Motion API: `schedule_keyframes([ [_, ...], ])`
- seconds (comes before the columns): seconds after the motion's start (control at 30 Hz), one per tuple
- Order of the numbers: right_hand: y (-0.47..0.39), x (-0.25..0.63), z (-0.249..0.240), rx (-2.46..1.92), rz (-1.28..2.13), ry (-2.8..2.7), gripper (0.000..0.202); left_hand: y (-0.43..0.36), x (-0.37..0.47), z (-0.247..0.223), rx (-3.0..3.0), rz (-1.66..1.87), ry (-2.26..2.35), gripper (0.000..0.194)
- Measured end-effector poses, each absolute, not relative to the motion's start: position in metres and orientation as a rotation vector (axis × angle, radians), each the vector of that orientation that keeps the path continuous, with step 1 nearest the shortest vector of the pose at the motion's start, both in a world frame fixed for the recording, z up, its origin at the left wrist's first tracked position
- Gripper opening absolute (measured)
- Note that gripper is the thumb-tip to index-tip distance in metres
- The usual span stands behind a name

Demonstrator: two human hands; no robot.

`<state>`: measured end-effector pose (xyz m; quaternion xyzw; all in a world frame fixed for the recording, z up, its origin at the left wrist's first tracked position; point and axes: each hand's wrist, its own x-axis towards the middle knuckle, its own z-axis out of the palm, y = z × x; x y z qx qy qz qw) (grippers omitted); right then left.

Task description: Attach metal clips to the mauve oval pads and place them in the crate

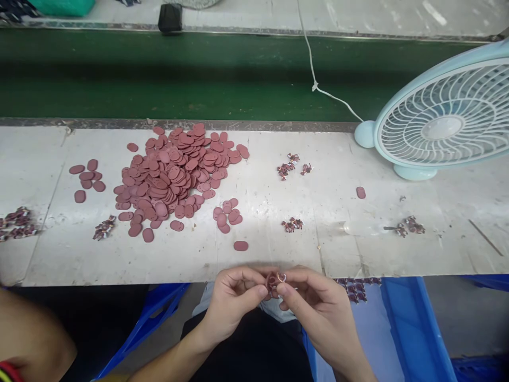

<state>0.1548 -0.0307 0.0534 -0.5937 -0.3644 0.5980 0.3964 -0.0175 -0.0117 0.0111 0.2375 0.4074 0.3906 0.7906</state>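
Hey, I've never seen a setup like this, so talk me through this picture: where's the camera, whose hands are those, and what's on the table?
There's no machine here. The camera sits on a person's head, looking forward and down, so you see that person's own left hand and right hand at the table's near edge. Between their fingertips is a small reddish-brown piece, too small to make out fully. On the pale table lies a big pile of reddish oval discs, with small dark clusters around it. A pale blue fan stands on the right. Below the edge is a blue tray.
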Motion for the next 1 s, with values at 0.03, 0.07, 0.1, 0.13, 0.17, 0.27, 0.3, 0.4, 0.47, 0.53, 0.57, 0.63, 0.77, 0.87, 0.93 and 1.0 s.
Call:
schedule_keyframes([
  [0.03, -0.031, 0.155, 0.054, -1.513, 1.515, -0.92, 0.012, -0.012, -0.018, 0.011, 0.514, 0.847, 0.877, 0.003],
  [0.07, -0.031, 0.155, 0.055, -1.521, 1.518, -0.916, 0.013, -0.012, -0.018, 0.011, 0.519, 0.85, 0.879, 0.002],
  [0.1, -0.031, 0.156, 0.055, -1.526, 1.519, -0.91, 0.014, -0.013, -0.018, 0.011, 0.527, 0.852, 0.881, 0.001],
  [0.13, -0.03, 0.156, 0.056, -1.523, 1.524, -0.904, 0.014, -0.013, -0.018, 0.01, 0.538, 0.854, 0.882, 0.0],
  [0.17, -0.029, 0.155, 0.056, -1.509, 1.53, -0.894, 0.014, -0.013, -0.018, 0.01, 0.549, 0.857, 0.88, 0.001],
  [0.27, -0.025, 0.154, 0.056, -1.423, 1.57, -0.837, 0.011, -0.014, -0.017, 0.011, 0.576, 0.873, 0.868, 0.003],
  [0.3, -0.024, 0.154, 0.056, -1.397, 1.581, -0.812, 0.009, -0.014, -0.017, 0.012, 0.579, 0.88, 0.866, 0.005],
  [0.4, -0.024, 0.152, 0.054, -1.369, 1.589, -0.779, 0.007, -0.014, -0.017, 0.012, 0.586, 0.885, 0.879, 0.009],
  [0.47, -0.025, 0.152, 0.053, -1.37, 1.584, -0.779, 0.007, -0.014, -0.017, 0.012, 0.59, 0.891, 0.893, 0.008],
  [0.53, -0.026, 0.151, 0.051, -1.37, 1.58, -0.765, 0.007, -0.015, -0.017, 0.01, 0.59, 0.895, 0.91, 0.008],
  [0.57, -0.026, 0.151, 0.049, -1.367, 1.58, -0.752, 0.008, -0.015, -0.016, 0.008, 0.59, 0.896, 0.92, 0.007],
  [0.63, -0.026, 0.15, 0.045, -1.356, 1.582, -0.725, 0.008, -0.016, -0.014, 0.007, 0.596, 0.899, 0.939, 0.007],
  [0.77, -0.029, 0.153, 0.031, -1.316, 1.599, -0.631, 0.011, -0.013, -0.017, 0.007, 0.674, 0.923, 0.974, 0.009],
  [0.87, -0.043, 0.174, 0.018, -1.296, 1.506, -0.498, 0.012, -0.001, -0.033, 0.008, 1.01, 0.945, 1.136, 0.017],
  [0.93, -0.06, 0.2, 0.01, -1.353, 1.355, -0.42, 0.014, 0.011, -0.049, 0.005, 1.411, 0.903, 1.284, 0.024],
  [1.0, -0.082, 0.233, 0.002, -1.456, 1.161, -0.356, 0.019, 0.025, -0.063, 0.0, 1.822, 0.793, 1.317, 0.028],
])
